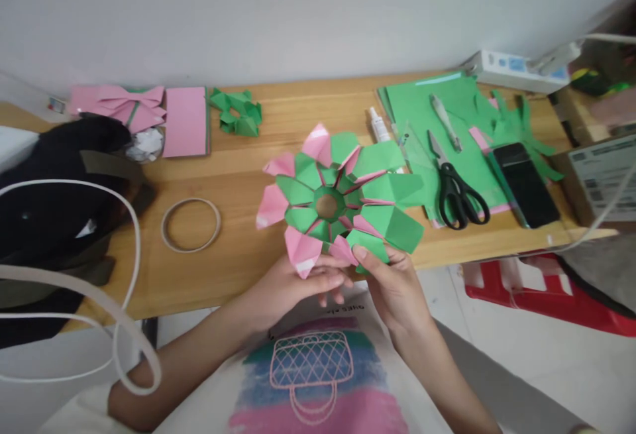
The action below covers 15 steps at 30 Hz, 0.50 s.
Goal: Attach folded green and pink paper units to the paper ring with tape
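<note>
A ring-shaped flower of folded paper [298, 182], with green and pink petals around a round central hole, is held over the table's front edge. My right hand [390, 281] pinches a green petal at its lower right, thumb on top. Below the flower's lower left side is my left hand [308, 281], its fingers partly under the pink petals and pointing right. Whether those fingers grip the paper is hard to see. Pink petals show on the left side, green ones on the right.
On the wooden table [238, 209] lie a tape ring [190, 224], pink paper [185, 122], folded green pieces [237, 113], a glue bottle [379, 125], black-handled scissors [456, 197], a cutter [446, 122], green sheets [422, 99] and a phone [527, 183]. A power strip [517, 73] stands behind.
</note>
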Tool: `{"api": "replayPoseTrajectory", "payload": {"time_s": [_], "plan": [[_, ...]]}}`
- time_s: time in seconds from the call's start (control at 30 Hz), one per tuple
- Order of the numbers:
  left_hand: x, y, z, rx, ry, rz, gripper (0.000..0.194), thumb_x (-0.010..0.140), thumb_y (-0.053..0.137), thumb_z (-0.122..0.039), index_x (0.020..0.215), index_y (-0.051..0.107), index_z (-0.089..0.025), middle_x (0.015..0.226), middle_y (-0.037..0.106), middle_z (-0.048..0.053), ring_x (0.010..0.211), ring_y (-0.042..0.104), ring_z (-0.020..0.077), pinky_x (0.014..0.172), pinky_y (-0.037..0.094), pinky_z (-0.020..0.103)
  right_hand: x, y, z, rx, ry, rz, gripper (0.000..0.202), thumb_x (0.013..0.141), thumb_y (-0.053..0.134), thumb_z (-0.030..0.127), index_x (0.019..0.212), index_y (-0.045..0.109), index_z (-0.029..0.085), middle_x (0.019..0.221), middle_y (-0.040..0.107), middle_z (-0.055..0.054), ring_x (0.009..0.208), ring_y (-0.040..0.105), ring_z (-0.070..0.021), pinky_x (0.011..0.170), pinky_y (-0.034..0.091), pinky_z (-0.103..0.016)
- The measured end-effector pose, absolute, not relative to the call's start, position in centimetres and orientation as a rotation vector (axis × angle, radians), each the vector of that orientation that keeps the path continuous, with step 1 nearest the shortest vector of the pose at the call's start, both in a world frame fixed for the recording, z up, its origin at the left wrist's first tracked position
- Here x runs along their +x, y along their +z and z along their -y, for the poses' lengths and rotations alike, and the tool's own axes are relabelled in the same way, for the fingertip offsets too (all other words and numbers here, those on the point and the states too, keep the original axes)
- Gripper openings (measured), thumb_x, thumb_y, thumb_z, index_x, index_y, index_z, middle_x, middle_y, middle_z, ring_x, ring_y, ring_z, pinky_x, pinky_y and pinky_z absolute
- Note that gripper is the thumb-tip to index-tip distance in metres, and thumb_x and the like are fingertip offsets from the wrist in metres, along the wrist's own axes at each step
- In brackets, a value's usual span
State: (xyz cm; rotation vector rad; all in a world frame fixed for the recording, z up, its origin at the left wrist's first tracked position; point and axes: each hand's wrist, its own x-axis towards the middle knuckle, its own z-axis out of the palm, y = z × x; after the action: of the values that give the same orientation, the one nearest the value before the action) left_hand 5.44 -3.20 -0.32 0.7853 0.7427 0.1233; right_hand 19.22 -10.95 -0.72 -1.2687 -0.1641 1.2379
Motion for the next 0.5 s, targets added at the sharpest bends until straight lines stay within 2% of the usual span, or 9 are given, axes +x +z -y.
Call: {"api": "replayPoseTrajectory", "payload": {"time_s": [0.13, 0.27, 0.3, 0.37, 0.43, 0.5], "plan": [[4.8, 0.2, 3.4, 0.933, 0.003, -0.771, 0.025, 0.08, 0.069, -0.033, 0.099, 0.072, -0.017, 0.089, 0.072, 0.005, 0.066, 0.061, 0.0117, 0.062, 0.047, 0.025, 19.2, -1.1, 11.0, -1.26, 1.274, 0.209, 0.008, 0.069, 0.081, 0.033, 0.076, 0.078, 0.029, 0.087, 0.079, 0.001, 0.081, 0.069, -0.0187, 0.08, 0.053, -0.034], [4.3, 2.3, 3.5, 1.233, -0.286, -0.529, 0.025, 0.087, 0.062, -0.033, 0.103, 0.073, -0.017, 0.092, 0.073, 0.007, 0.078, 0.065, 0.0149, 0.07, 0.049, 0.025, 19.4, -1.4, 10.8, -1.249, 1.259, 0.199, 0.012, 0.067, 0.082, 0.034, 0.078, 0.078, 0.032, 0.09, 0.078, 0.002, 0.088, 0.069, -0.0191, 0.088, 0.051, -0.035], [4.2, 3.3, 3.2, 1.4, -0.286, -0.448, 0.023, 0.084, 0.066, -0.032, 0.102, 0.074, -0.019, 0.094, 0.072, 0.006, 0.08, 0.065, 0.0154, 0.072, 0.048, 0.024, 19.5, -1.4, 10.8, -1.256, 1.258, 0.211, 0.012, 0.067, 0.082, 0.035, 0.079, 0.078, 0.032, 0.091, 0.078, 0.002, 0.09, 0.069, -0.0195, 0.09, 0.05, -0.036], [4.1, 5.2, 2.4, 1.649, -0.152, -0.415, 0.018, 0.091, 0.058, -0.028, 0.097, 0.074, -0.023, 0.094, 0.072, 0.002, 0.085, 0.065, 0.0142, 0.079, 0.047, 0.023, 19.7, -1.4, 10.8, -1.265, 1.254, 0.241, 0.012, 0.069, 0.081, 0.037, 0.08, 0.079, 0.032, 0.093, 0.078, 0.002, 0.092, 0.068, -0.0203, 0.094, 0.049, -0.037], [4.4, 6.8, 1.3, 1.874, 0.028, -0.622, 0.019, 0.093, 0.054, -0.029, 0.091, 0.073, -0.026, 0.085, 0.071, -0.001, 0.076, 0.064, 0.013, 0.071, 0.044, 0.021, 19.8, -1.4, 10.9, -1.262, 1.253, 0.264, 0.012, 0.072, 0.078, 0.04, 0.081, 0.079, 0.032, 0.094, 0.078, 0.002, 0.094, 0.069, -0.0207, 0.094, 0.049, -0.037], [4.9, 7.8, 0.4, 2.004, 0.112, -0.837, 0.019, 0.093, 0.054, -0.032, 0.103, 0.069, -0.028, 0.073, 0.068, -0.003, 0.059, 0.058, 0.0124, 0.056, 0.037, 0.022, 19.9, -1.3, 11.1, -1.254, 1.257, 0.283, 0.012, 0.074, 0.077, 0.04, 0.083, 0.079, 0.033, 0.096, 0.078, 0.002, 0.095, 0.069, -0.021, 0.095, 0.049, -0.037]]}}
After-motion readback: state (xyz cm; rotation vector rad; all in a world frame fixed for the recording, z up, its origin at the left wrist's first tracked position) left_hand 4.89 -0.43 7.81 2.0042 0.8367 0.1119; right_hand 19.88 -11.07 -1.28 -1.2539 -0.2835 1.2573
